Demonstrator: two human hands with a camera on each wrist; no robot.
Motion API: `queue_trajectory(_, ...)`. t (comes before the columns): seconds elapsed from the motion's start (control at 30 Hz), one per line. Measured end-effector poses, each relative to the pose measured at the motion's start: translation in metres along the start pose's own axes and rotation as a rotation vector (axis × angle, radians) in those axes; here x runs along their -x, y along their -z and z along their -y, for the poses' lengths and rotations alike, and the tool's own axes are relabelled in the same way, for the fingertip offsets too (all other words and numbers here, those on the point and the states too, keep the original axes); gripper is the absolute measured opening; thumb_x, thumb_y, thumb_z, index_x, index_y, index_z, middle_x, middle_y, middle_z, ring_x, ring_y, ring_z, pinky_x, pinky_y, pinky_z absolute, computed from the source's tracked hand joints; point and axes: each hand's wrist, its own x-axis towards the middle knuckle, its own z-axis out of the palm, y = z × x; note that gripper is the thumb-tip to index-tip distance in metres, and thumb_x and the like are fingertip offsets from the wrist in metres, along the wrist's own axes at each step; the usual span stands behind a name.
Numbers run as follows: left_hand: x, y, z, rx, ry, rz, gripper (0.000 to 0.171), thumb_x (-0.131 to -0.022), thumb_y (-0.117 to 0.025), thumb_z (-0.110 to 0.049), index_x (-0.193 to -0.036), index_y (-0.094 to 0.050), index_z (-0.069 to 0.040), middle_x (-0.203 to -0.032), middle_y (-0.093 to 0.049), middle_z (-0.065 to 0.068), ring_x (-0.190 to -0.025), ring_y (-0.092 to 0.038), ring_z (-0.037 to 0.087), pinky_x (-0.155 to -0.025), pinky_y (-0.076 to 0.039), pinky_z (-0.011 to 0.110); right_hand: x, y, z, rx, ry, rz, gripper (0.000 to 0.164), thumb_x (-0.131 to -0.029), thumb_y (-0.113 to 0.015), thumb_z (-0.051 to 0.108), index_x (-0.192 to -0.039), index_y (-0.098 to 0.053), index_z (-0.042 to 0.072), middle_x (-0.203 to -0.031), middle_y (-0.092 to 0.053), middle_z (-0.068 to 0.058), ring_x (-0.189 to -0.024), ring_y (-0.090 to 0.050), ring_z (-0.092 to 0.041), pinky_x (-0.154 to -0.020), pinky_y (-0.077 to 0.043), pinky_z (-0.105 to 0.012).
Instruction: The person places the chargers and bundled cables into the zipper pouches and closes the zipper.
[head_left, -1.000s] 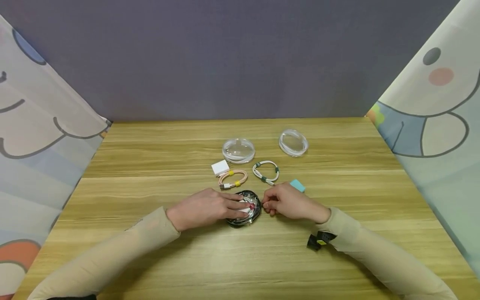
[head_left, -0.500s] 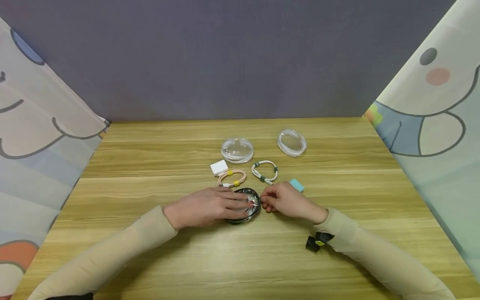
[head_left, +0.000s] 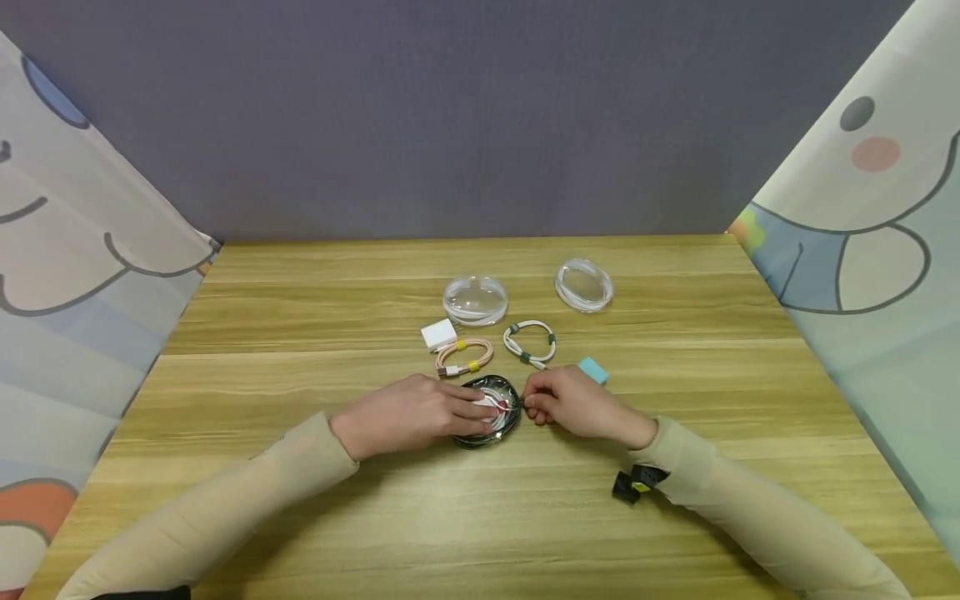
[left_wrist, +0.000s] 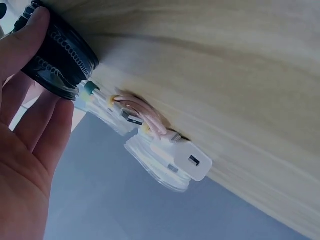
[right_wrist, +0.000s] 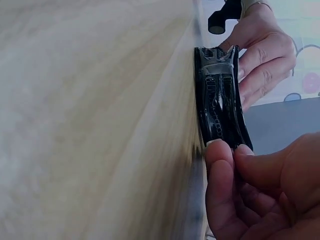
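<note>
A round black zip case (head_left: 510,422) with a see-through top lies at mid-table, a white cable and a red spot showing inside. My left hand (head_left: 415,417) holds its left side, fingers over the top; in the left wrist view the thumb (left_wrist: 27,42) and fingers grip opposite faces of the case (left_wrist: 70,55). At the right rim, my right hand (head_left: 577,402) pinches the zipper pull between thumb and index finger, which mostly hide it. The zipper track (right_wrist: 219,105) runs along the case's side in the right wrist view.
Just beyond the case lie a pink cable (head_left: 480,343) with yellow ties, a white cable loop (head_left: 553,348) with green ties and a white charger (head_left: 438,334). Two clear round cases (head_left: 476,302) stand farther back. A light blue block (head_left: 593,371) sits behind my right hand.
The case has shifted slightly away from me. My left fingers spread farther over its top half a second ago, then drew back a little. My right hand keeps its pinch at the rim.
</note>
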Motion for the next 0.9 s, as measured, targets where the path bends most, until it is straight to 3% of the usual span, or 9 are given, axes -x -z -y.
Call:
queue_trajectory(0.27, -0.0022, 0.002, -0.0016, 0.022, 0.036, -0.003, 0.038, -0.094, -0.066, -0.01, -0.129, -0.069, -0.025, -0.139, -0.058, -0.009, -0.123, -0.057, 0.011, -0.074, -0.057, 0.032, -0.0002, 0.0046, 0.0004, 0.008, 0.042, 0.065, 0.021, -0.098, -0.061, 0.007, -0.08, -0.066, 0.015, -0.07, -0.063, 0.009, -0.063, -0.061, -0.005, -0.059, -0.051, -0.024)
queue_trajectory(0.43, -0.0009, 0.0009, 0.0013, 0.045, 0.033, -0.013, 0.039, -0.092, -0.069, -0.011, -0.128, -0.07, -0.026, -0.136, -0.06, -0.01, -0.123, -0.058, 0.011, -0.081, -0.057, 0.032, 0.0012, 0.0058, 0.0007, 0.007, 0.051, 0.082, 0.021, -0.098, -0.061, 0.006, -0.08, -0.066, 0.014, -0.07, -0.063, 0.008, -0.063, -0.06, -0.005, -0.058, -0.05, -0.024)
queue_trajectory(0.67, 0.0046, -0.0026, 0.0062, 0.087, 0.009, -0.034, 0.04, -0.091, -0.073, -0.017, -0.131, -0.068, -0.021, -0.14, -0.057, -0.007, -0.129, -0.054, 0.015, -0.095, -0.051, 0.033, 0.0034, 0.001, 0.0001, -0.007, 0.002, 0.012, 0.016, -0.098, -0.06, 0.003, -0.086, -0.069, 0.009, -0.07, -0.063, 0.006, -0.062, -0.06, -0.005, -0.057, -0.051, -0.023)
queue_trajectory(0.9, -0.0007, -0.0027, 0.0026, 0.16, 0.098, -0.069, 0.033, -0.09, -0.073, -0.042, -0.114, -0.072, -0.02, -0.133, -0.063, -0.002, -0.128, -0.053, 0.018, -0.102, -0.046, 0.034, 0.0012, -0.0028, 0.0021, 0.004, -0.034, -0.044, 0.015, -0.097, -0.061, 0.004, -0.085, -0.069, 0.009, -0.069, -0.063, 0.007, -0.06, -0.06, -0.003, -0.057, -0.052, -0.024)
